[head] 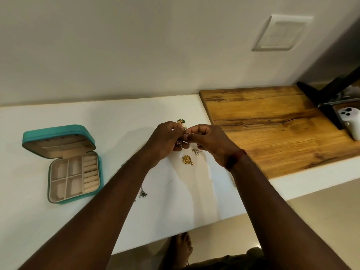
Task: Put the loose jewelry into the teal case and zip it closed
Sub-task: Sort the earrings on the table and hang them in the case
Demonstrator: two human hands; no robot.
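Note:
The teal case [58, 200] lies open on the white counter at the left, its beige compartments empty and its lid [58, 133] tipped back. My left hand [165, 142] and my right hand [212, 145] meet above the counter's middle, both pinching a small silver piece of jewelry [186, 134] between the fingertips. A green and gold earring [181, 121] lies just behind the hands. A round gold pendant [187, 160] and a triangular silver earring [196, 152] lie just below them. A silver chain with bells [143, 192] shows beside my left forearm, partly hidden.
A wooden board [272, 129] covers the counter's right part. A white game controller [350, 121] and a black stand [329, 94] sit at its far right. The counter's front edge [175, 238] runs diagonally, with a bare foot [183, 248] on the floor below. A wall switch plate [282, 34] is above.

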